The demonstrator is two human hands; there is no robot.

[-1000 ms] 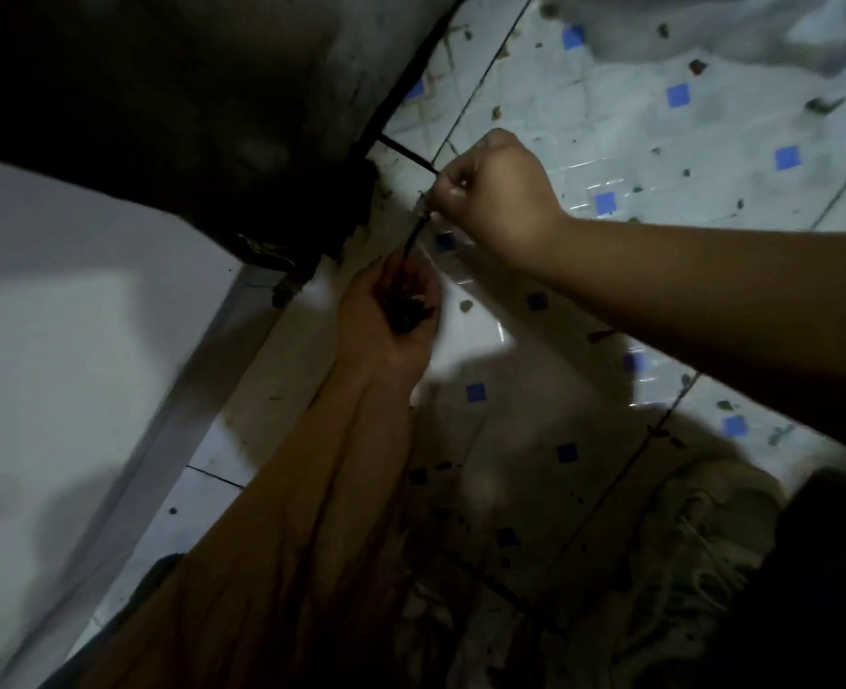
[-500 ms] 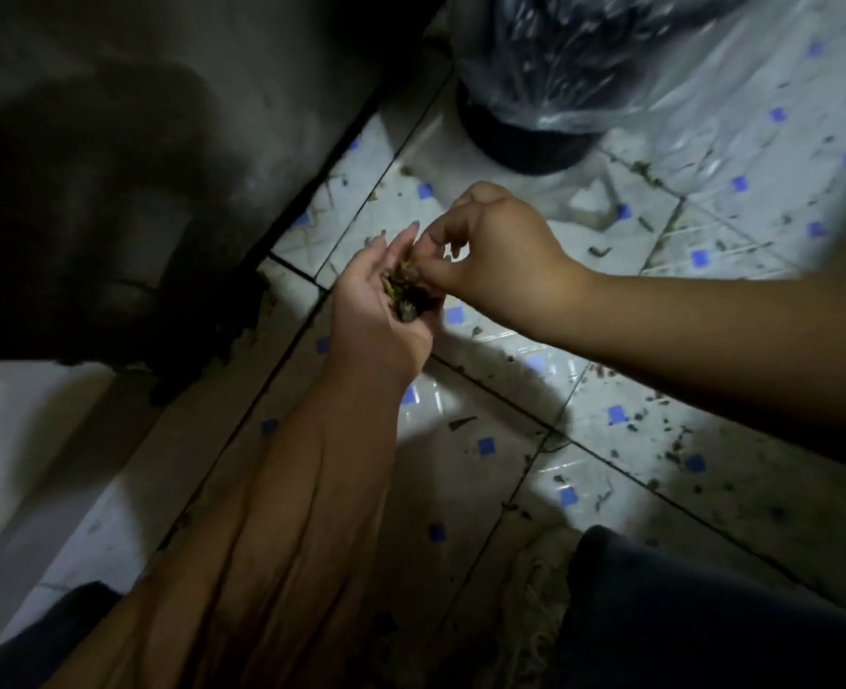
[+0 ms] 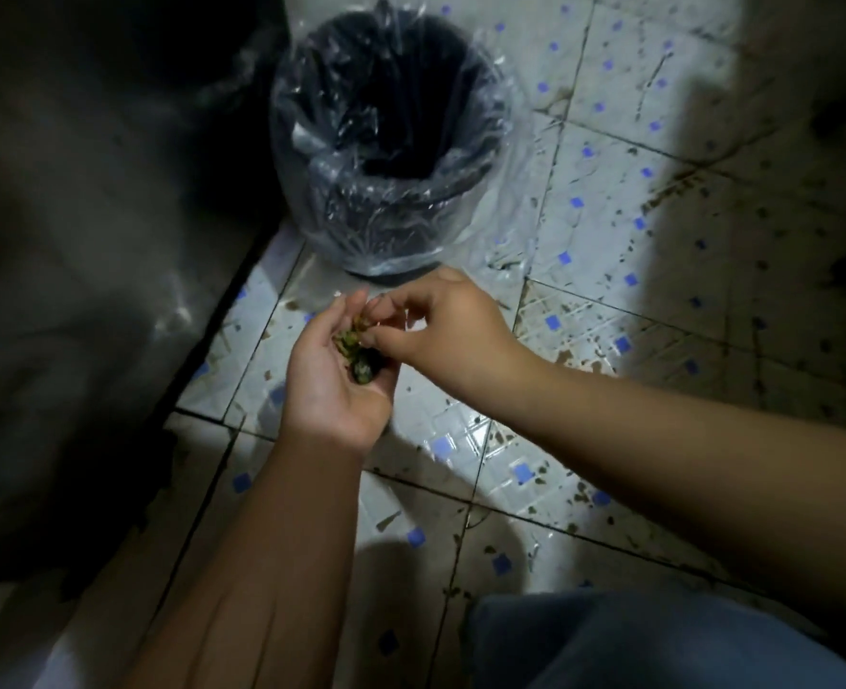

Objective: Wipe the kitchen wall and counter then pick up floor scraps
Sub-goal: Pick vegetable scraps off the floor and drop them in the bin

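My left hand [image 3: 334, 380] is cupped palm up over the floor and holds a small heap of green and dark scraps [image 3: 356, 353]. My right hand [image 3: 443, 323] is right beside it, its fingertips pinching into the top of that heap. Both hands hover just in front of a black bin [image 3: 386, 136] lined with a clear plastic bag, its mouth open toward me. The white floor tiles [image 3: 584, 300] with small blue squares are speckled with dark bits of dirt and scraps.
A dark cabinet or wall face [image 3: 103, 241] runs along the left, down to the floor. My knee in blue cloth [image 3: 634, 643] fills the bottom right. The far right of the floor lies in deep shadow.
The view has swung up from the dark corner to the bin. My right hand brought a stringy scrap to my left palm, and both hands have moved toward the bin.
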